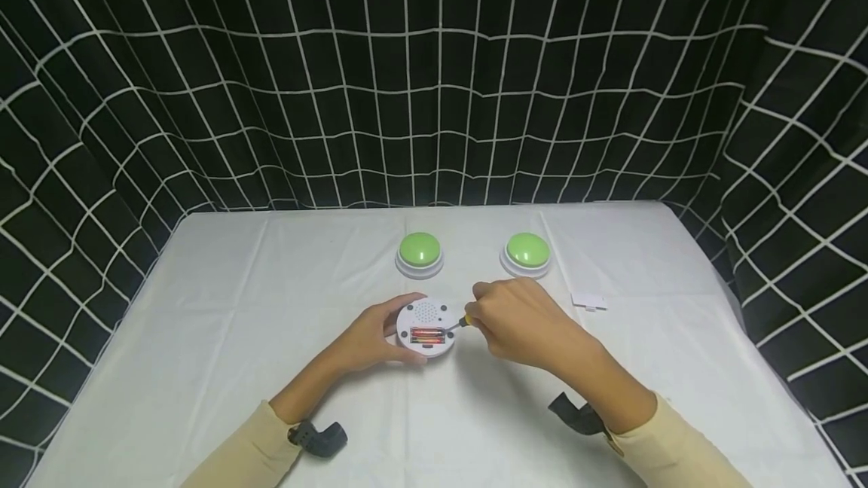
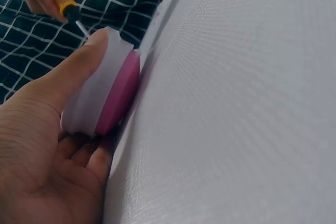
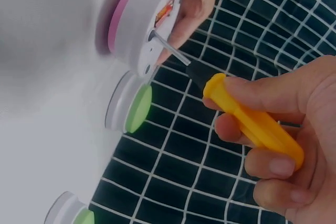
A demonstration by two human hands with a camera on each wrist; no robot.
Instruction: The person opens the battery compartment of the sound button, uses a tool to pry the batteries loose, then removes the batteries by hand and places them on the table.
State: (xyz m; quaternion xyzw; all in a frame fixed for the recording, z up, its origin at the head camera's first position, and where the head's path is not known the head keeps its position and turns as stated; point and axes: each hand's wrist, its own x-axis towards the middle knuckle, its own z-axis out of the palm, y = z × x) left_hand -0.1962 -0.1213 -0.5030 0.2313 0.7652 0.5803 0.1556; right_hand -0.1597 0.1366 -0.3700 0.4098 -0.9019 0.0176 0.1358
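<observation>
My left hand grips a round white push button by its rim, thumb on the near side and fingers round the far side. The button lies face down, its pink top against the table. Its underside has speaker holes, dark round spots and an open compartment with red-orange batteries. My right hand holds a screwdriver with a yellow handle and black collar. The shaft slants down to the button's underside, its tip right at the compartment's edge in the head view.
Two green-topped push buttons stand upright farther back on the white-clothed table. A small white cover lies to the right. Dark curtain with a white grid hangs behind and at both sides.
</observation>
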